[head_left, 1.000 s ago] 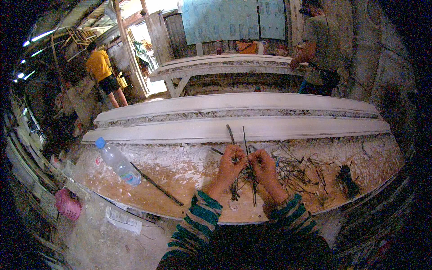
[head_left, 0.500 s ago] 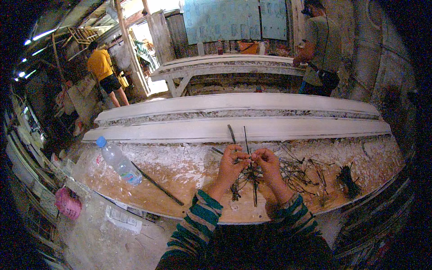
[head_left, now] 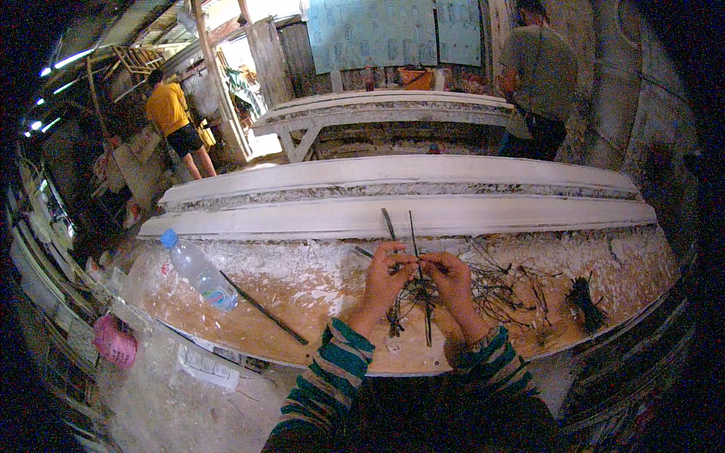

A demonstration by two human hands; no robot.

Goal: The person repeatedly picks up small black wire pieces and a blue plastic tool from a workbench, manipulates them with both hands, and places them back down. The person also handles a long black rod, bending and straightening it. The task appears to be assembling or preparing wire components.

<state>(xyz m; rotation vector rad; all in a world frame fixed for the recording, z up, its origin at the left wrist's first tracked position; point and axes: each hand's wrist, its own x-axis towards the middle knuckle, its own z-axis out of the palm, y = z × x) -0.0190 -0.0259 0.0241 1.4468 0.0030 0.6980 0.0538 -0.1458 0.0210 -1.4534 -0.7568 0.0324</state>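
My left hand [head_left: 387, 281] and my right hand [head_left: 448, 281] meet over the near part of the table, both closed in a pinch. A dark thin rod [head_left: 414, 235] runs away from me between them, and the left fingertips press at it. The right fingertips pinch right beside the rod; what lies between them is too small to make out. More dark rods [head_left: 388, 221] stick out past the left hand. Under and right of the hands lies a loose tangle of dark thin wires [head_left: 495, 291]. A dark tied bundle of wires [head_left: 584, 305] rests farther right.
A clear bottle with a blue cap [head_left: 198, 272] stands on the left, near a longer dark rod [head_left: 263, 308]. Long white mouldings [head_left: 317, 219] lie across the table [head_left: 317, 340]. Two people [head_left: 170, 109] are farther off. A pink container [head_left: 115, 341] is low on the left.
My right fingertips have moved slightly left, closer to the rod. My left hand and the rod have barely moved. The person at the back right has shifted.
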